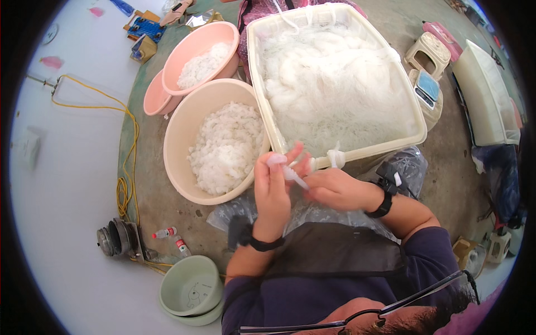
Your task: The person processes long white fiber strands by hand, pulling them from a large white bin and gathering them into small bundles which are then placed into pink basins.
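Note:
A translucent whitish strip (300,181) stretches between my two hands, just off the near corner of a large cream plastic tub (264,109). My right hand (337,190) pinches its lower end. On my left hand (272,188) the strip's wider, bunched part lies against the thumb, while other fingers stand spread. Whether the left fingers grip it or it is wrapped around one is unclear. Tangled fine white fibres (331,75) fill the tub. White ties (336,157) are knotted around its rim. Left of it, a beige basin (178,138) contains white fluffy clumps (228,146).
Pink basins (171,67) stand beyond the beige one. A co-worker's pink plastic covering (245,21) shows behind the tub. At right are stools (431,52) and a scale (427,86). Green basins (188,293), bottles (164,233) and a yellow hose (135,142) lie left.

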{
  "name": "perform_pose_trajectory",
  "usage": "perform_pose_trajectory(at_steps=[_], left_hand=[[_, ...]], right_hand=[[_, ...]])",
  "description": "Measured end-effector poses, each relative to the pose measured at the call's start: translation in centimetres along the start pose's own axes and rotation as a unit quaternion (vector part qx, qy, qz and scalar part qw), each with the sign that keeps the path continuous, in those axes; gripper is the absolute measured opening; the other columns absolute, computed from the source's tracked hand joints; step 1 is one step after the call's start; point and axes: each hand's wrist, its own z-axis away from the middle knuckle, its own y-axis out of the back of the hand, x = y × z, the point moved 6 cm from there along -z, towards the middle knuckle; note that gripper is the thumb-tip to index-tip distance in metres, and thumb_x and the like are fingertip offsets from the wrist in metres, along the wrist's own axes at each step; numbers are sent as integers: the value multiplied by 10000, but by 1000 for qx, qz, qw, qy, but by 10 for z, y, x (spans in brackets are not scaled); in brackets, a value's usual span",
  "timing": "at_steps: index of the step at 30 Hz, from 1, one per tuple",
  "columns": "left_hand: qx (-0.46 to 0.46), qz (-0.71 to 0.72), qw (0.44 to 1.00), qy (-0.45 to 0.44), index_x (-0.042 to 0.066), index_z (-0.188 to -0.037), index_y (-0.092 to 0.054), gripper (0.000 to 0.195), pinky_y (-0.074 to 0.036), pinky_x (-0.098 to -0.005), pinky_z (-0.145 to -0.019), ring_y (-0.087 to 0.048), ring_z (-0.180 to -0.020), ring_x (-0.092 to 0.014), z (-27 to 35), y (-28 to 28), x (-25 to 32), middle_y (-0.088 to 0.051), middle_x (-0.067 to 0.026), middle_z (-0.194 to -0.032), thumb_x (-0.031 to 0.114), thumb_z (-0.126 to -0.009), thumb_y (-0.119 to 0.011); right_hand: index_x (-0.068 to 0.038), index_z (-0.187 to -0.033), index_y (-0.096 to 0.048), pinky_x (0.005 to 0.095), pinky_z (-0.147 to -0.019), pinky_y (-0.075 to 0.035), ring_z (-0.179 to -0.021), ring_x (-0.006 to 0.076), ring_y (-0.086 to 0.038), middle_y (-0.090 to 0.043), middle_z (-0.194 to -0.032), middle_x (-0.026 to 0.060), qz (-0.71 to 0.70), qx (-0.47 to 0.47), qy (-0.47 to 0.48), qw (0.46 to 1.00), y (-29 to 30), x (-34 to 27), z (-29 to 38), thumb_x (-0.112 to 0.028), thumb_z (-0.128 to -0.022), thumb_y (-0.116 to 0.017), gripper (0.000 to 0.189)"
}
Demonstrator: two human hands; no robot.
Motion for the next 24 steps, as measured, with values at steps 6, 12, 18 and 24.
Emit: perform_pose_trajectory(at_steps=[6, 12, 18, 24], left_hand=[[-202, 254, 915, 239, 89, -1236, -483, 173, -372, -266, -593, -434, -606, -106, -4, 10, -4, -682, -127, -995, 184, -1106, -419], [-131, -594, 770, -193, 63, -1326, -607, 313, -336, -450, -1084, -390, -1333, -301, -19, 6, 17, -370, -210, -1512, 207, -1057, -537], [-268, -266, 907, -189, 48, -1260, -724, 319, -205, -509, -1242, -258, -1533, -397, 11, -42, 9, -254, -233, -1650, 212, -1002, -631], [-114, -479, 828, -268, 51, -1233, -731, 312, -262, -495, -1214, -500, -1397, -359, -1, -10, 27, -656, -137, -1332, 135, -936, -683]], right_hand=[[9, -847, -610, 474, -662, -479, -686, 365, -594, -574, -716, 196, 151, 53, 25, 987, 1, 0, -8, -174, -899, -493, 222], [25, -787, -547, 384, -673, -456, -670, 268, -539, -549, -711, 155, -141, -55, 120, 981, 16, -50, -8, -194, -954, -542, 276], [-59, -799, -589, 472, -919, -467, -879, 309, -584, -541, -788, 81, -659, 7, 183, 730, 41, -59, -14, -333, -941, -524, 315], [-46, -1002, -679, 468, -1052, -366, -1102, 331, -536, -586, -1136, 156, -133, 72, 218, 964, 15, -10, -1, -301, -937, -514, 311]])
